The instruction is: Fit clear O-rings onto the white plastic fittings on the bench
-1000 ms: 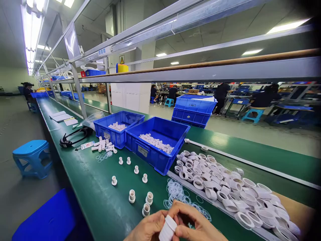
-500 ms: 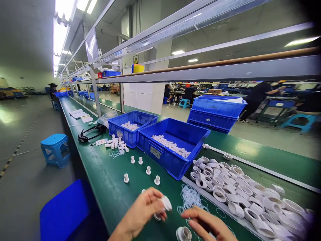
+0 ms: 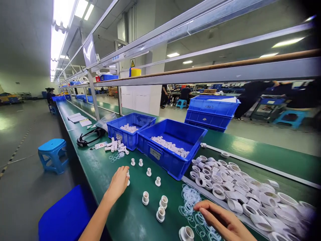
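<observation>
My left hand reaches over the green bench with its fingers closed around a white flanged fitting, mostly hidden by the fingers. The fitting is at or near the bench surface. My right hand hovers at the edge of a loose pile of thin translucent rings, thumb and forefinger slightly apart; no thing shows between them. Several similar fittings stand upright on the bench, among them one between my hands and a nearer one close to the bottom edge.
Two blue bins holding small white parts stand behind the fittings. To the right lies a heap of wide white collars. White tube pieces, a black headset and papers lie farther left. Blue stools stand on the floor.
My left hand has moved left and away from me with a white fitting. Fittings it covered now show. My right hand has shifted slightly right and up, staying by the rings.
</observation>
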The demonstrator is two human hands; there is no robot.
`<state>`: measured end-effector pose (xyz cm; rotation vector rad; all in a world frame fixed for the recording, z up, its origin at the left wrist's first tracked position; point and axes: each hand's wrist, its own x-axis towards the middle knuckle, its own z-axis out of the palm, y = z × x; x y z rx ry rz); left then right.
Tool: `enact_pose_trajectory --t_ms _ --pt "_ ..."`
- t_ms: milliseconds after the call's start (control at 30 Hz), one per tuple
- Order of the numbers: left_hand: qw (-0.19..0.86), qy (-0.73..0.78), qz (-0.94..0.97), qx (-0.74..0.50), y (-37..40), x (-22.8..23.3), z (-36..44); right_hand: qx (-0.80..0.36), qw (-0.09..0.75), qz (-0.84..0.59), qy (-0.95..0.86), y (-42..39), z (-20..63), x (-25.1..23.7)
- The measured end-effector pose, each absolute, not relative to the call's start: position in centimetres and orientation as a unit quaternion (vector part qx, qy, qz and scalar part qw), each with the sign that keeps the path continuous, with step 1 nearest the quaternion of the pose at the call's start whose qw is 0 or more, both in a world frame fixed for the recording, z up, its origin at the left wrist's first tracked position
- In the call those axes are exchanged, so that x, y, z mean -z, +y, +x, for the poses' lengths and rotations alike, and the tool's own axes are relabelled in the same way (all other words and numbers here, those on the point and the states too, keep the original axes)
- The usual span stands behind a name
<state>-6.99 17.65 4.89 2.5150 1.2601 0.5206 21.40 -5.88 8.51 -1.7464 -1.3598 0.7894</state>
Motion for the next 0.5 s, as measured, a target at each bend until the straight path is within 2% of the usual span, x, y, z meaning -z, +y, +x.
enact_pose_trajectory --t_ms 200,367,433,500 --pt "0.2 0.404 0.882 -0.142 18.2 -4.9 -8.2 -0.296 0.406 -0.684 -0.529 -6.3 21.4 -8.9" --pt "0.148 0.409 0.898 -0.07 18.5 -3.7 -8.0 -0.28 0.421 -0.701 -0.503 -7.8 23.0 -7.7" --pt "0.145 0.405 0.897 -0.099 17.9 -4.3 -7.5 -0.259 0.428 -0.716 -0.488 -8.9 24.0 -7.0" --pt "0.215 0.377 0.884 -0.173 16.5 -6.4 -6.7 -0.225 0.425 -0.738 -0.473 -10.3 25.0 -6.0"
